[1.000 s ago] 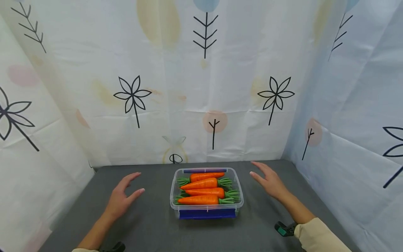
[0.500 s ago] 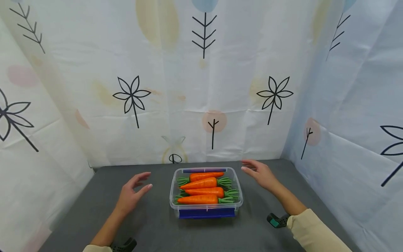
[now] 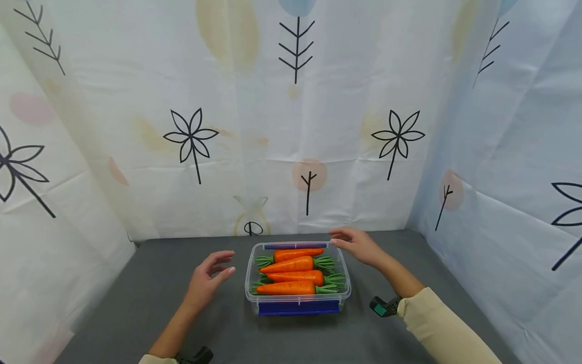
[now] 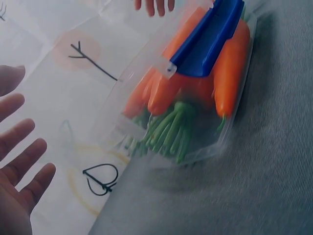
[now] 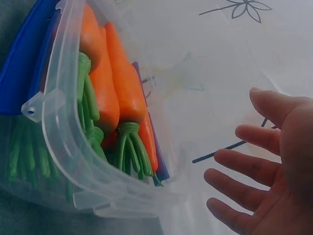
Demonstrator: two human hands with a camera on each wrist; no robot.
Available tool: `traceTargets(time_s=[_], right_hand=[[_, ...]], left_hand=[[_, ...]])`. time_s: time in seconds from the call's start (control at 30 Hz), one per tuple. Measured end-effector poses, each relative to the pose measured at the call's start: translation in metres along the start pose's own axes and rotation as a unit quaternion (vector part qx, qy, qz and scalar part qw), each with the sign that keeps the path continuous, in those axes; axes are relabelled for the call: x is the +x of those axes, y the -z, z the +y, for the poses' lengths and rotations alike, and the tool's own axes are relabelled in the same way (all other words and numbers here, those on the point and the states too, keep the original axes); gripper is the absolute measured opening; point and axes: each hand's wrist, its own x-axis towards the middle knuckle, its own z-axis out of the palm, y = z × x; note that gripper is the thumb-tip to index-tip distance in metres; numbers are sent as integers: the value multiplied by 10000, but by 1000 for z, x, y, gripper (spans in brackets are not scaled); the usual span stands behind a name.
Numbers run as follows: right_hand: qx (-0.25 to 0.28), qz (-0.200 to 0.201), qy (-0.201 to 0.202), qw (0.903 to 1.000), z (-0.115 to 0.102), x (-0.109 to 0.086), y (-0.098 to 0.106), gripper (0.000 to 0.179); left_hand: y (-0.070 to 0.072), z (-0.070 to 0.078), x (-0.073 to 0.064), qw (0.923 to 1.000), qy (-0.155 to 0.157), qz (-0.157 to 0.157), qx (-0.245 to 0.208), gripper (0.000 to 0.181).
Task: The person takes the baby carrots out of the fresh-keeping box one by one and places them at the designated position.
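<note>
A clear plastic food container (image 3: 300,298) with blue clips stands on the grey table, without a lid on top. Inside lie several orange carrots (image 3: 291,288) with green stubby tops, their ends pointing both ways. My left hand (image 3: 204,283) hovers left of the container, apart from it, fingers loosely bent with nothing in them. At the container's back right corner, my right hand (image 3: 359,246) holds nothing, its fingertips overlapping the rim in the head view. Both wrist views show empty, spread fingers beside the container (image 4: 205,152).
A grey cloth-like table top (image 3: 136,298) extends around the container. White fabric with printed flowers and twigs (image 3: 273,126) hangs behind and on both sides. Each wrist wears a dark strap with a small device (image 3: 385,307).
Both hands have moved inward toward the container, the left one rightward and the right one leftward. The container and carrots have stayed in place.
</note>
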Motion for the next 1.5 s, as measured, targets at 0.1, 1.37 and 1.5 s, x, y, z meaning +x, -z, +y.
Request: traceTargets(time_s=[0.1, 1.37, 1.5], right_hand=[[55, -226, 92, 9997, -1, 6, -3, 39], [-990, -1930, -4, 9762, -11, 51, -62, 49], [-1409, -1787, 62, 9737, -12, 51, -64, 46]], left_hand=[[-5, -2, 0, 9998, 40, 27, -212, 36], [-66, -20, -18, 9819, 1721, -182, -776, 47], [-66, -18, -20, 9789, 1868, -240, -798, 47]])
